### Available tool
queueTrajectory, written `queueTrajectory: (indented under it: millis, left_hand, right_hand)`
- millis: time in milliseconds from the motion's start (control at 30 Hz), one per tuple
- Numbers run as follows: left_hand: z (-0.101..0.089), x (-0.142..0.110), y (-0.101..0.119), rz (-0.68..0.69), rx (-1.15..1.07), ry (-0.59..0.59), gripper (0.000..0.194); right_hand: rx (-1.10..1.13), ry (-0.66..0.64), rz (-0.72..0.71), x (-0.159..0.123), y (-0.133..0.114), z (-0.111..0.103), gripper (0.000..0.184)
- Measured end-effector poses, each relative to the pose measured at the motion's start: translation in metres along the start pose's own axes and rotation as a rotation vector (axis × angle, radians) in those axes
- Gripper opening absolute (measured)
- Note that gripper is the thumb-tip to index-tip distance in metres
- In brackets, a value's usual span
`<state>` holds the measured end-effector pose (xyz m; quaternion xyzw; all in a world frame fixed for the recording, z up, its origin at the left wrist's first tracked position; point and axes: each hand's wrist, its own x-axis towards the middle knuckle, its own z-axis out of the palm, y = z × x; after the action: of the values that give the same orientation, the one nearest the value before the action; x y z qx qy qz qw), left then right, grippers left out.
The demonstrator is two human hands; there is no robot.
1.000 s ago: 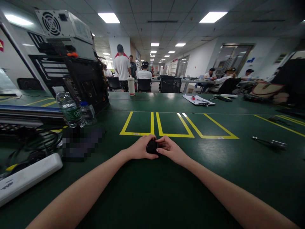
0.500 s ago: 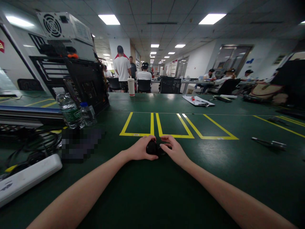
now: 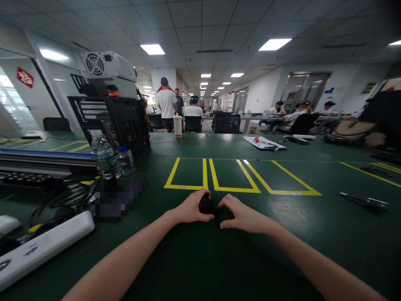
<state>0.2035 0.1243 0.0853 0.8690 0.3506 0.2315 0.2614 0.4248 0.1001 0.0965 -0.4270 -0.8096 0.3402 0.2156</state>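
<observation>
Both my hands rest on the green table (image 3: 194,267) just in front of the yellow marked boxes (image 3: 216,177). My left hand (image 3: 191,209) is curled round a small black rounded object (image 3: 206,205), thumb under it and fingers over its top. My right hand (image 3: 242,216) lies beside it, fingers bent over a dark piece on the mat that I cannot make out, and its fingertips almost touch the black object.
Two water bottles (image 3: 106,158) stand at the left by an open computer case (image 3: 120,121) with a power supply on top. Cables and a white power strip (image 3: 44,246) lie at near left. A screwdriver (image 3: 365,201) lies at right, a clipboard (image 3: 264,142) farther back. People sit and stand at distant desks.
The head camera has tilted up, so everything sits lower in the picture. My right hand has slid slightly right and flattened down beside the black object; my left hand keeps its hold.
</observation>
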Motion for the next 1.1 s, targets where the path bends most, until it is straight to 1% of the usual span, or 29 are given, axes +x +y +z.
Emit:
queueTrajectory:
  millis: [67,133,200,233,267,333,400,467,533,600,633,700,733,767,800,833,900,933,1000,1033,1100]
  left_hand:
    - [0.0,-0.004,0.005,-0.006,-0.004,-0.009,0.059]
    - [-0.002,-0.013,0.013,0.014,0.022,-0.025,0.059]
    - [-0.005,-0.026,0.022,0.039,0.051,-0.06,0.06]
    - [-0.007,-0.035,0.027,0.045,0.067,-0.074,0.062]
    - [-0.01,-0.045,0.032,0.047,0.088,-0.085,0.064]
    - [-0.015,-0.069,0.039,0.022,0.136,-0.068,0.068]
    - [-0.021,-0.097,0.044,-0.051,0.158,-0.029,0.067]
    - [-0.028,-0.126,0.048,-0.129,0.14,0.015,0.063]
    - [-0.034,-0.153,0.052,-0.206,0.134,0.082,0.054]
    - [-0.041,-0.178,0.053,-0.288,0.144,0.152,0.044]
    - [-0.043,-0.19,0.053,-0.328,0.153,0.181,0.04]
    - [-0.047,-0.211,0.049,-0.388,0.175,0.247,0.036]
    - [-0.048,-0.222,0.046,-0.405,0.191,0.284,0.035]
    - [-0.049,-0.231,0.042,-0.417,0.211,0.327,0.033]
    - [-0.051,-0.241,0.037,-0.428,0.234,0.359,0.032]
    - [-0.052,-0.249,0.032,-0.436,0.255,0.376,0.03]
    - [-0.056,-0.264,0.022,-0.447,0.283,0.37,0.03]
    - [-0.058,-0.27,0.017,-0.456,0.303,0.377,0.03]
    - [-0.064,-0.279,0.01,-0.481,0.366,0.421,0.03]
    - [-0.068,-0.282,0.008,-0.493,0.405,0.45,0.03]
    - [-0.074,-0.287,0.003,-0.515,0.469,0.487,0.032]
  right_hand:
    - [-0.055,0.018,-0.011,-0.001,-0.007,0.004,0.039]
    - [-0.063,0.016,-0.005,-0.001,-0.017,0.009,0.034]
    - [0.027,-0.006,0.018,-0.003,-0.031,0.019,0.034]
    - [0.131,-0.038,0.033,-0.005,-0.039,0.026,0.036]
    - [0.255,-0.079,0.041,-0.006,-0.047,0.035,0.041]
    - [0.483,-0.083,0.084,-0.008,-0.064,0.059,0.051]
    - [0.677,-0.124,0.147,-0.007,-0.081,0.088,0.057]
    - [0.735,-0.088,0.14,-0.004,-0.097,0.118,0.061]
    - [0.774,-0.05,0.131,0.004,-0.113,0.146,0.05]
    - [0.864,-0.061,0.149,0.014,-0.13,0.169,0.036]
    - [0.917,-0.088,0.157,0.019,-0.138,0.179,0.03]
    - [0.937,-0.11,0.161,0.031,-0.152,0.195,0.027]
    - [0.907,-0.125,0.179,0.037,-0.159,0.201,0.027]
    - [0.852,-0.161,0.189,0.044,-0.164,0.205,0.03]
    - [0.776,-0.209,0.186,0.051,-0.169,0.208,0.034]
    - [0.688,-0.271,0.155,0.06,-0.172,0.209,0.037]
    - [0.433,-0.401,-0.019,0.079,-0.177,0.206,0.049]
    - [0.296,-0.42,-0.114,0.09,-0.178,0.204,0.052]
    - [0.034,-0.25,-0.299,0.113,-0.179,0.198,0.048]
    - [-0.083,-0.154,-0.369,0.125,-0.178,0.196,0.043]
    - [-0.271,-0.026,-0.401,0.15,-0.178,0.196,0.036]
